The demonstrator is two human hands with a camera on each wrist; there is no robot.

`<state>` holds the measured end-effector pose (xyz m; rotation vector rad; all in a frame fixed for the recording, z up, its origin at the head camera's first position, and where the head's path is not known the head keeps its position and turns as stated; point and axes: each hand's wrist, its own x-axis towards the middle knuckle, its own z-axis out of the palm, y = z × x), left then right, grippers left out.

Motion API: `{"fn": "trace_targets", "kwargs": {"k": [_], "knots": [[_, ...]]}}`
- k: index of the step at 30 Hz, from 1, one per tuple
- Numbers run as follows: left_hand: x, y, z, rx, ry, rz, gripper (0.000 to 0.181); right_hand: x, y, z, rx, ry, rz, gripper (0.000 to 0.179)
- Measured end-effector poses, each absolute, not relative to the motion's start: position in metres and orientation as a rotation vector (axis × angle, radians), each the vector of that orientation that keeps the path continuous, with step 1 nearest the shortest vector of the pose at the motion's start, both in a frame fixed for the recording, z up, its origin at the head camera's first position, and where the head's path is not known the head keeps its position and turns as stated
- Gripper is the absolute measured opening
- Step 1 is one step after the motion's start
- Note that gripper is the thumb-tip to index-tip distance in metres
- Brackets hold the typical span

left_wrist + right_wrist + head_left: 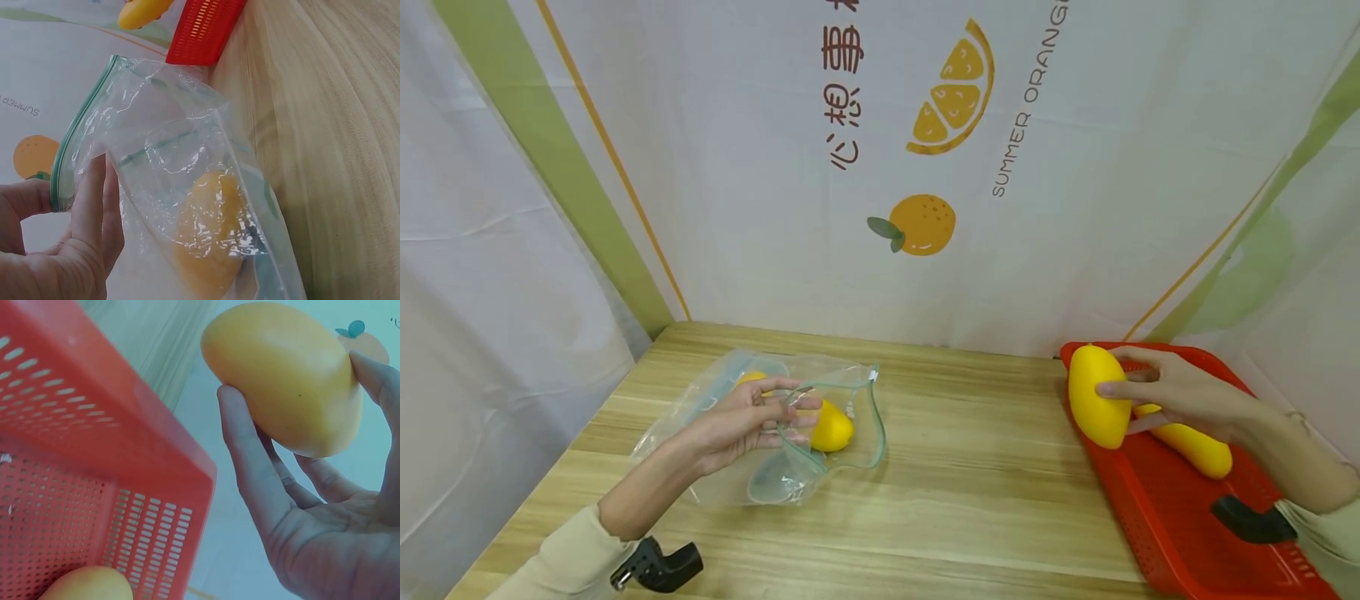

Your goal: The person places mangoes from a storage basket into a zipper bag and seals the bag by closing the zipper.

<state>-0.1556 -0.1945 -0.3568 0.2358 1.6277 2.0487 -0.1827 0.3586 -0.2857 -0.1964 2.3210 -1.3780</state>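
My right hand (1180, 392) grips a yellow mango (1099, 398) over the near-left corner of a red basket (1187, 525). In the right wrist view the fingers and thumb curl round the mango (281, 375), beside the basket wall. At the left, a clear zip bag (778, 479) lies on the table with its green-edged mouth spread toward the right. My left hand (748, 421) holds the rim of that mouth between thumb and fingers. Inside the bag rests a mango (832, 427), with more yellow showing farther back beneath the plastic.
Another mango (1195, 448) lies in the basket, partly hidden by the right hand. The wooden table (970, 467) stretches between bag and basket. A white curtain (760, 208) with orange prints hangs behind the table's far edge.
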Motion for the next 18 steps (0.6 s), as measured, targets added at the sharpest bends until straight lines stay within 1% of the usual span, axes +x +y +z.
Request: {"fn": "trace_targets", "kwargs": {"k": [6,13,18], "knots": [[-0.154,-0.197,-0.355,0.261,1.638,2.05,0.063,-0.186,0.342,-0.287,-0.263,2.253,-1.414,0.062],[-0.154,-0.198,-0.354,0.267,1.631,2.062,0.065,-0.192,0.329,-0.289,-0.293,2.221,-1.422,0.066],[-0.154,-0.197,-0.355,0.24,1.625,2.063,0.063,-0.196,0.32,-0.291,-0.303,2.204,-1.428,0.061]]}}
